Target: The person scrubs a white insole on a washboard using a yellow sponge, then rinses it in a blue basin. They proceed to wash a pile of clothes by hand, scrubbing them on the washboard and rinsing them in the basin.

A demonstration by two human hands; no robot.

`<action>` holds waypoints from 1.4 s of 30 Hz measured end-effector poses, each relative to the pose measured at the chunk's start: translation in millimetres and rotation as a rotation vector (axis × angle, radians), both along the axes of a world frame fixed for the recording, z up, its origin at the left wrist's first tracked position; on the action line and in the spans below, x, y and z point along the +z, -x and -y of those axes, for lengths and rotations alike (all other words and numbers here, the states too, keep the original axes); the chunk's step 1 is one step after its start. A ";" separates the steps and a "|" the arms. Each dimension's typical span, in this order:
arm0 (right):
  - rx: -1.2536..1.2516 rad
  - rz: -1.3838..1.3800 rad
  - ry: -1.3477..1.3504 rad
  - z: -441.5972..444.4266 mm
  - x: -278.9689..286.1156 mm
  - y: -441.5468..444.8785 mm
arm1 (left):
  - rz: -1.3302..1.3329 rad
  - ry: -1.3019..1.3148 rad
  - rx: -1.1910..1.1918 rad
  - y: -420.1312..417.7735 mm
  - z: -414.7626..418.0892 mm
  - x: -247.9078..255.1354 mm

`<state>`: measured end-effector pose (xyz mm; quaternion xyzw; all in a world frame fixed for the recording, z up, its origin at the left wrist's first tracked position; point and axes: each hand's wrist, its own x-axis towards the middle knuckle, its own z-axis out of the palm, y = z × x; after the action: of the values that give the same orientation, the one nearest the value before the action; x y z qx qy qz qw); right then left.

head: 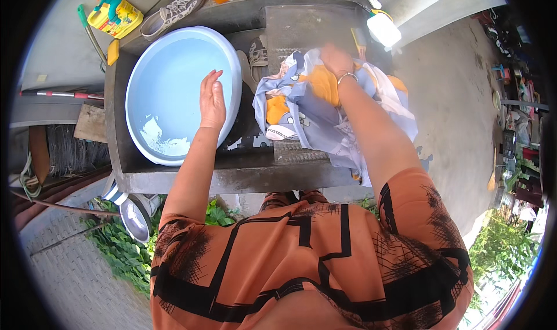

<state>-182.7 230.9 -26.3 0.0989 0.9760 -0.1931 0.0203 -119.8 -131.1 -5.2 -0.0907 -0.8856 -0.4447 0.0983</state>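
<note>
My left hand (212,99) hangs over the right side of a large light-blue plastic basin (237,99). It is empty, with the palm turned edge-on. Clear water (178,77) fills much of the basin, and bright reflections lie on its near part. My right hand (337,60), blurred and with a bracelet at the wrist, rests on a bunched printed cloth (313,108) in grey-blue, orange and white. Its fingertips are hidden, so whether it grips or presses the fabric cannot be told. Under the cloth shows a ridged concrete washboard slab (300,153).
Around the basin runs the concrete sink's rim (174,183). A patterned shoe (259,53) lies between basin and slab, another shoe (174,14) on the back ledge. A yellow sprayer bottle (115,18), an orange-bristled brush (359,45) and a white bottle (384,29) are nearby.
</note>
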 end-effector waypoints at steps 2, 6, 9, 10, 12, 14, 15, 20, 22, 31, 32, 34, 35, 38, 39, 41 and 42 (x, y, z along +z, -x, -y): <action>0.009 0.019 -0.028 -14.3 -8.9 3.9 | 0.231 0.074 0.446 -19.6 80.7 -60.5; 0.082 0.032 0.050 32.6 -7.8 23.7 | 0.635 -0.167 1.118 -85.5 247.6 -172.2; 0.019 0.094 -0.010 -9.1 -19.3 13.7 | 0.786 -0.880 0.771 -19.3 111.6 -91.1; -0.010 0.080 -0.008 -12.8 -20.1 12.5 | 0.765 -1.132 0.556 -12.0 59.8 -42.6; -0.040 0.047 0.001 -9.8 -21.3 13.6 | 0.923 -0.980 0.032 -19.3 -17.6 37.3; 0.007 0.016 0.023 7.0 -16.2 15.0 | 0.703 -0.594 -0.287 -28.7 -67.5 62.4; 0.023 0.002 0.030 10.4 -14.3 15.6 | 0.480 -0.355 -0.330 -27.1 -89.8 61.1; -0.068 -0.225 -0.037 18.8 -1.1 10.2 | 0.229 0.258 0.034 12.2 -168.8 12.4; -0.052 -0.017 0.060 10.9 6.8 -10.6 | 0.462 0.351 -0.020 13.9 -183.0 30.2; 0.569 -0.289 0.271 3.8 69.9 -203.9 | -0.317 0.265 -0.520 -123.9 -133.8 27.9; 0.550 -0.294 0.303 0.4 46.2 -177.2 | -0.304 0.265 -0.513 -100.9 -139.5 17.8; 0.219 0.034 0.105 10.3 37.3 -81.6 | 0.101 0.249 -0.215 -31.2 -170.5 1.1; 0.050 -0.098 0.043 15.3 36.0 -48.2 | 0.090 0.327 -0.094 1.6 -179.2 0.9; 0.051 -0.233 -0.152 4.3 2.8 -30.0 | 0.201 0.515 -0.021 24.3 -195.5 19.8; 0.120 -0.041 -0.111 -3.7 -2.8 -45.1 | 0.245 0.569 -0.002 16.6 -197.2 29.8; 0.180 0.248 0.323 7.0 63.5 -80.6 | 0.572 0.198 -0.150 -8.6 -168.7 41.5; 0.315 0.141 0.342 10.5 97.0 -119.9 | 0.312 0.150 -0.227 -38.3 -156.8 39.4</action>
<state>-62.8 220.4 70.8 -0.0459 0.9285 -0.3428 0.1349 -81.5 25.7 34.1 -0.1271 -0.9048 -0.3945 -0.0981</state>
